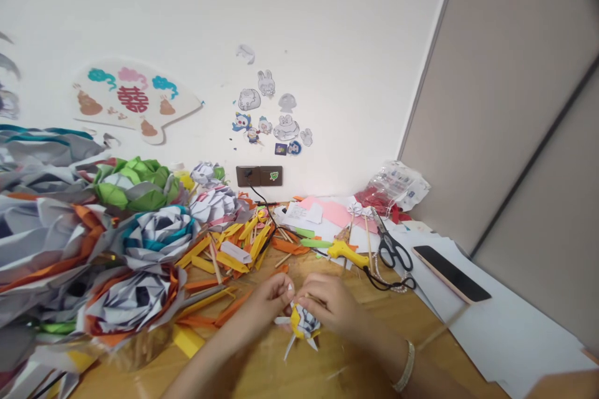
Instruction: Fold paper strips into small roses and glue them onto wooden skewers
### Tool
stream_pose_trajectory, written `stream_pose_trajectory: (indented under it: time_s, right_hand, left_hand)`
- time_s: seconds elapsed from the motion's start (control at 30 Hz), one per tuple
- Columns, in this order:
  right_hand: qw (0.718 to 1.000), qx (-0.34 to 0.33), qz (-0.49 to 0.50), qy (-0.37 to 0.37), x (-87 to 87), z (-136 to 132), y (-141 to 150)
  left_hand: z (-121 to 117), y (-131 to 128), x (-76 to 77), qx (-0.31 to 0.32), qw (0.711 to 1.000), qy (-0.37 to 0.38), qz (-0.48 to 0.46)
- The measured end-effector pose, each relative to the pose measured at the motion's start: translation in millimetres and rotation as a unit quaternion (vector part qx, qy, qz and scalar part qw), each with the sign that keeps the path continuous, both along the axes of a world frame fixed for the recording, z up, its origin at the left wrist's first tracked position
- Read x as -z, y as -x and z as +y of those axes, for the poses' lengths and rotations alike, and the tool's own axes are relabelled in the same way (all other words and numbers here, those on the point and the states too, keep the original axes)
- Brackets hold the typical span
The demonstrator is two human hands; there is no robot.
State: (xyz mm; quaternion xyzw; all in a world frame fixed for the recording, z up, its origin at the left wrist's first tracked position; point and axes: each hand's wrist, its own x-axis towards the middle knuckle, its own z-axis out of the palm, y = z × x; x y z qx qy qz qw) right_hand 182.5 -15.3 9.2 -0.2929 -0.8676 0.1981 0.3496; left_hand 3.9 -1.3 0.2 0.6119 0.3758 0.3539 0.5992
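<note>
- Paper flower (307,322), small, white and yellow, sits between the two hands just above the wooden table (327,381), loose strip ends sticking out below it.
- The left hand (272,298) pinches a pale paper tip at the flower's upper edge; the right hand (326,299) is curled over the opposite side, thumb and fingers closed on it. The fingers hide much of the top, so I cannot tell exactly which fold each one grips.
- From where I stand, too hard a squeeze could crush the petals, and a slack pinch could let the folds spring open.
- The left forearm lies close by the yellow strips (233,260) and orange strips (291,247); a careless sweep might scatter them.
- The black cord (378,285) loops beside the scissors (384,235), so a snag there could drag the glue gun (347,254). Whether that is hot, I cannot tell.
- My count: one flower in hand, one glue gun, one pair of scissors, one phone (452,274), one bracelet (406,366), two small white flowers (354,209) on sticks.
- The large flowers (136,304) and the strips overlap too much to count.
</note>
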Motion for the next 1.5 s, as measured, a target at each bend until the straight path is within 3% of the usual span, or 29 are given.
stream_pose_trajectory:
  time_s: [0.13, 0.27, 0.5, 0.67, 0.83, 1.0, 1.1, 1.33, 1.5]
  right_hand:
    - [1.000, 0.017, 0.005, -0.018, 12.0, 3, 2]
    - [0.999, 0.024, 0.027, -0.023, 13.7, 4, 3]
    - [0.998, 0.000, 0.061, -0.016, 11.5, 3, 4]
    - [0.996, 0.050, 0.073, -0.022, 6.2, 3, 4]
    - [0.968, 0.181, 0.176, 0.005, -3.1, 11, -7]
    - [0.979, 0.154, 0.136, 0.015, 0.7, 16, -11]
    - [0.972, 0.168, 0.163, -0.007, 5.1, 15, -8]
    - [0.977, 0.134, 0.164, -0.021, 7.2, 11, -3]
    - [0.982, 0.107, 0.158, -0.012, 4.4, 8, -2]
  left_hand:
    - [3, -1, 16.8, -0.008, 1.000, 0.015, -0.023]
    - [3, -2, 21.9, -0.011, 0.999, 0.020, -0.034]
    - [6, 0, 17.3, -0.003, 1.000, -0.028, -0.010]
    - [6, 2, 12.2, -0.013, 0.998, -0.055, 0.011]
    - [3, 3, 5.1, -0.023, 0.994, -0.109, 0.002]
    - [2, 5, 3.2, -0.071, 0.984, -0.157, 0.048]
    - [1, 4, 3.7, -0.104, 0.978, -0.172, 0.054]
    - [-8, -6, -10.5, -0.116, 0.990, -0.046, -0.070]
    - [-14, -8, -16.7, -0.179, 0.968, 0.072, -0.161]
